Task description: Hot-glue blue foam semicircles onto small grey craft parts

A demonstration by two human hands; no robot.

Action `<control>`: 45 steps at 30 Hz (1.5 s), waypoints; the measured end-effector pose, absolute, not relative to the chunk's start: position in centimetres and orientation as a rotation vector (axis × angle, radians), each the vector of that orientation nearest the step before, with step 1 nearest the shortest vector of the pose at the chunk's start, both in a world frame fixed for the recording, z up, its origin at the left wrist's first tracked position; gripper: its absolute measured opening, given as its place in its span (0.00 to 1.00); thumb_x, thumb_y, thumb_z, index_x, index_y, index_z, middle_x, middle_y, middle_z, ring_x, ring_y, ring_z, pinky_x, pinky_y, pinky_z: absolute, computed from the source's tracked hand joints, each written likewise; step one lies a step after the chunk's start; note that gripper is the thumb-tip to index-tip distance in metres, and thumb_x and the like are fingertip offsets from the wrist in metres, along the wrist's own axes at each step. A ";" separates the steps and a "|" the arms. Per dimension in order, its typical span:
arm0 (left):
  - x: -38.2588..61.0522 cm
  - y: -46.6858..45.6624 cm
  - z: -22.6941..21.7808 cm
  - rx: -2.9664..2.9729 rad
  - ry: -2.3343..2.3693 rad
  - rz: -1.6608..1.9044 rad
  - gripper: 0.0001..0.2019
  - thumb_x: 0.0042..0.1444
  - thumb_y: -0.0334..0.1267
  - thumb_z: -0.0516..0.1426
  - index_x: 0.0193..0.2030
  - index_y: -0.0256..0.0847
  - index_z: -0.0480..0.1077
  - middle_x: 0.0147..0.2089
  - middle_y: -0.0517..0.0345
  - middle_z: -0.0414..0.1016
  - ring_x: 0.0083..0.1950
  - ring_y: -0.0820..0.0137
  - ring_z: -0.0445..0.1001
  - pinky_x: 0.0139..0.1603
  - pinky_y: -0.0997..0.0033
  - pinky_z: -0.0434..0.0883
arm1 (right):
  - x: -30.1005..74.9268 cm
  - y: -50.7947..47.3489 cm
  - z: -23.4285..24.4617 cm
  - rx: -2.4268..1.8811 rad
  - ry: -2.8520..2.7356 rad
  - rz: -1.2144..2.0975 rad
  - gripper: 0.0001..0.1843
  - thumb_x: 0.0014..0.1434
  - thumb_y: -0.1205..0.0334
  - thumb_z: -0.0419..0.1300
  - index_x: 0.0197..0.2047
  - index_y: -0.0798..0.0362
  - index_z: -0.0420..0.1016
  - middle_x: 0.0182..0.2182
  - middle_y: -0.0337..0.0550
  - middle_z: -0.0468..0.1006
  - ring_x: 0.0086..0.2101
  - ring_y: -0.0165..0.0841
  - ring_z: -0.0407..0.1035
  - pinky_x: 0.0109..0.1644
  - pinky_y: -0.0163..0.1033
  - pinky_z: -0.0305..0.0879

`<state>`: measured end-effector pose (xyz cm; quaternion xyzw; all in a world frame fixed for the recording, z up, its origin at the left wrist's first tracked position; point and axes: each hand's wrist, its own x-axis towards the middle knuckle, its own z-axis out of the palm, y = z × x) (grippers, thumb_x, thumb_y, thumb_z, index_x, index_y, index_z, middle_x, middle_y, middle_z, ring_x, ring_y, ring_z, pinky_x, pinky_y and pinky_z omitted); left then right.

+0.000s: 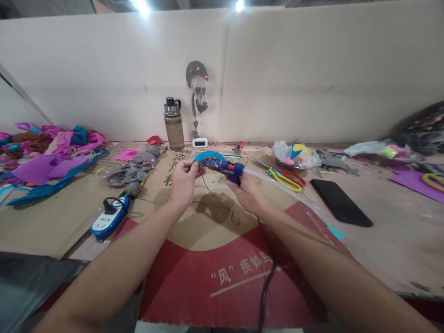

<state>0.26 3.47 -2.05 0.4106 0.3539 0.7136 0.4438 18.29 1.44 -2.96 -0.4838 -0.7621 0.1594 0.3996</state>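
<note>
Evidently this is close, two-handed work, held over the middle of the cardboard [194, 233]. On the left, the left hand [185, 179] has its thumb and fingertips closed in a pinch on a small grey piece [199, 166], largely hidden by those fingers. On the right, the right hand [248, 188] wraps the handle of a blue glue gun [227, 167], whose front end points left toward the pinch; whether its tip touches the piece, I cannot tell. A clear glue stick [277, 180] trails from its back to the right, and a black cord [264, 291] drops toward the near edge

To do this well, I'd grip the piece by its far edge, away from the tip, steady both wrists, squeeze gently for a small bead, and hold the loose grey thread [207, 187] hanging below clear of the glue
</note>
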 end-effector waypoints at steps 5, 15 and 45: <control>0.1 3.5 -1.9 1.026 0.887 1.778 0.08 0.51 0.36 0.62 0.31 0.37 0.65 0.30 0.59 0.73 0.30 0.73 0.75 0.43 0.62 0.75 | 18.3 1.4 -2.9 -1.235 -1.926 0.407 0.12 0.60 0.56 0.51 0.41 0.53 0.70 0.37 0.49 0.75 0.38 0.41 0.69 0.44 0.47 0.64; 0.0 3.3 -1.6 1.049 0.904 1.778 0.10 0.50 0.38 0.62 0.31 0.37 0.64 0.29 0.59 0.74 0.31 0.73 0.76 0.44 0.62 0.75 | 18.4 1.7 -3.1 -1.208 -1.946 0.347 0.12 0.60 0.57 0.51 0.43 0.53 0.70 0.38 0.50 0.76 0.38 0.41 0.69 0.43 0.47 0.65; -0.4 3.8 -0.6 0.941 0.924 1.892 0.06 0.50 0.34 0.59 0.28 0.36 0.65 0.29 0.59 0.71 0.32 0.75 0.73 0.39 0.69 0.74 | 18.6 2.1 -3.3 -1.233 -1.869 0.340 0.11 0.57 0.56 0.53 0.40 0.53 0.69 0.36 0.49 0.74 0.37 0.40 0.68 0.42 0.46 0.64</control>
